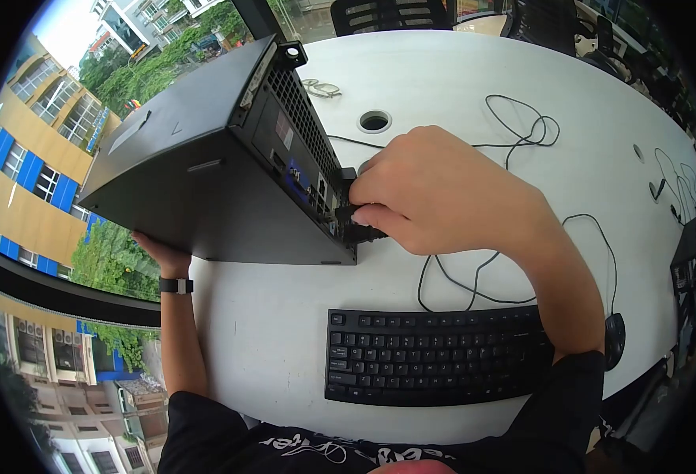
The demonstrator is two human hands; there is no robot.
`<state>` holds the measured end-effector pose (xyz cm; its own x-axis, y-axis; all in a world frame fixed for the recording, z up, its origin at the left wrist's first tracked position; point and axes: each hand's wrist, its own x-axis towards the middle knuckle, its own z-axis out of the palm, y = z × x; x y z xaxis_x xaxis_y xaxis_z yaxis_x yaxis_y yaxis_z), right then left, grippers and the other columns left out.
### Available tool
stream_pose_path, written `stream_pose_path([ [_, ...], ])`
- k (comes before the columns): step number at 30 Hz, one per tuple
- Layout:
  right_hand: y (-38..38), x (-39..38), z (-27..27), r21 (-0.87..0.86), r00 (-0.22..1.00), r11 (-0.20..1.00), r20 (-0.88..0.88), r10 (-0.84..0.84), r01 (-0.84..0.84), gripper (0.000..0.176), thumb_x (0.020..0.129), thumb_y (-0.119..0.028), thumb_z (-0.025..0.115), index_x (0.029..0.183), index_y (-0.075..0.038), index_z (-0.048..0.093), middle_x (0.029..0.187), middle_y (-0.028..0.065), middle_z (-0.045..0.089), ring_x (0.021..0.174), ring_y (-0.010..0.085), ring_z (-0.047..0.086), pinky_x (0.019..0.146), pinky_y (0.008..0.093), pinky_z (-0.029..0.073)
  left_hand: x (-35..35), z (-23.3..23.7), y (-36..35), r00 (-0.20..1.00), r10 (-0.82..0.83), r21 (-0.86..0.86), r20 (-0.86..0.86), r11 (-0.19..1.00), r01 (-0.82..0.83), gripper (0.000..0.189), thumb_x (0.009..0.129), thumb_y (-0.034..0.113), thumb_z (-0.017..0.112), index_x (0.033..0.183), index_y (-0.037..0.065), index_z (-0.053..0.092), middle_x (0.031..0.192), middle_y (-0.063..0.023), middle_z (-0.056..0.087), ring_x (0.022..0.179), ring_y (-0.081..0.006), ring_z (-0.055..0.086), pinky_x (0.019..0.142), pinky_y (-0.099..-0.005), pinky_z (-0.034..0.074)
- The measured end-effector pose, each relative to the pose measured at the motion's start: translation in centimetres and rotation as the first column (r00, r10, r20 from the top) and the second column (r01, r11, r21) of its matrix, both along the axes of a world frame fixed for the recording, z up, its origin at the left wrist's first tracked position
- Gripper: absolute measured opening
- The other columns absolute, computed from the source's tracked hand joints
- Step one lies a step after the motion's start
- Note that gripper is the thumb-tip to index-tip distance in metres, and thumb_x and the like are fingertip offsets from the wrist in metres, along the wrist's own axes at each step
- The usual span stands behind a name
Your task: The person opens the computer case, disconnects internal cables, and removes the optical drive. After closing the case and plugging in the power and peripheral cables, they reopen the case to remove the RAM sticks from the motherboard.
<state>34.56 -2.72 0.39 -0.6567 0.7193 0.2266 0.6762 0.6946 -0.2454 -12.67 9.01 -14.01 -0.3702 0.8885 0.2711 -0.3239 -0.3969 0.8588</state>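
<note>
A black desktop computer case [206, 197] stands tilted on the left of the table, its rear panel with ports and vent grille turned to the right. My left hand [161, 254] holds the case low on its left side; most of its fingers are hidden behind it. At the lower rear panel, my right hand [431, 189] is closed in a pinch on a black cable plug [365, 234], which touches the panel. Whether the plug is fully seated cannot be seen. A blue video port [296, 175] shows just above the fingertips.
A black keyboard [435, 355] lies below my right forearm, with a black mouse [615, 341] beside it. Loose black cables [533, 130] run over the white table [261, 308]. A round cable hole [375, 121] sits behind. Windows are on the left, chairs [391, 16] at the back.
</note>
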Motion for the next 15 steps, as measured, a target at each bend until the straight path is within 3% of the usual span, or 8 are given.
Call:
stream_pose_path([
  [4, 0.3, 0.3, 0.0, -0.025, 0.998, 1.0, -0.066, -0.012, 0.011, 0.021, 0.089, -0.02, 0.068, 0.079, -0.002, 0.075, 0.072, 0.016, 0.069, 0.07, 0.034, 0.069, 0.069, 0.042, 0.055, -0.1, -0.1, 0.1, 1.0, -0.009, 0.018, -0.01, 1.0, 0.01, 0.097, 0.092, 0.085, 0.036, 0.157, 0.014, 0.036, 0.154, -0.0093, 0.045, 0.139, -0.0331, 0.045, 0.115, -0.0512, 0.038],
  [6, 0.6, 0.9, 0.3, -0.246, 0.997, 0.969, -0.055, -0.05, 0.035, 0.02, 0.088, -0.022, 0.072, 0.081, -0.003, 0.074, 0.075, 0.0132, 0.07, 0.074, 0.0322, 0.069, 0.072, 0.0409, 0.055, -0.3, -0.1, 0.2, 1.0, -0.02, 0.024, -0.017, 1.0, 0.02, 0.096, 0.092, 0.085, 0.034, 0.158, 0.015, 0.035, 0.155, -0.009, 0.044, 0.139, -0.0331, 0.044, 0.116, -0.0511, 0.038],
  [9, 0.2, 1.2, 1.6, -0.304, 0.992, 0.945, -0.004, -0.129, 0.122, 0.019, 0.086, -0.022, 0.076, 0.085, -0.003, 0.074, 0.08, 0.0102, 0.072, 0.081, 0.0295, 0.069, 0.076, 0.0398, 0.054, 0.0, 0.0, 0.0, 1.0, 0.012, 0.003, -0.023, 1.0, -0.012, 0.097, 0.091, 0.086, 0.035, 0.158, 0.016, 0.035, 0.156, -0.0083, 0.043, 0.14, -0.0329, 0.043, 0.116, -0.0512, 0.037],
  [13, -0.1, 0.6, 1.4, -0.303, 0.993, 0.946, 0.012, -0.118, 0.117, 0.018, 0.084, -0.022, 0.078, 0.087, -0.005, 0.072, 0.083, 0.0087, 0.072, 0.088, 0.0277, 0.069, 0.077, 0.0399, 0.054, 0.3, 0.2, -0.2, 0.999, 0.016, -0.002, -0.034, 1.0, -0.016, 0.098, 0.09, 0.087, 0.035, 0.158, 0.016, 0.035, 0.156, -0.0077, 0.043, 0.141, -0.0326, 0.042, 0.117, -0.0511, 0.036],
  [15, -0.1, 0.4, 0.9, -0.141, 0.995, 0.987, -0.044, -0.085, 0.079, 0.018, 0.084, -0.023, 0.078, 0.085, -0.006, 0.07, 0.08, 0.0086, 0.071, 0.085, 0.0284, 0.069, 0.076, 0.0402, 0.054, 0.0, 0.1, -0.1, 0.998, 0.016, 0.008, -0.067, 1.0, -0.016, 0.099, 0.09, 0.088, 0.034, 0.158, 0.017, 0.034, 0.156, -0.0073, 0.042, 0.141, -0.0323, 0.042, 0.117, -0.0512, 0.036],
])
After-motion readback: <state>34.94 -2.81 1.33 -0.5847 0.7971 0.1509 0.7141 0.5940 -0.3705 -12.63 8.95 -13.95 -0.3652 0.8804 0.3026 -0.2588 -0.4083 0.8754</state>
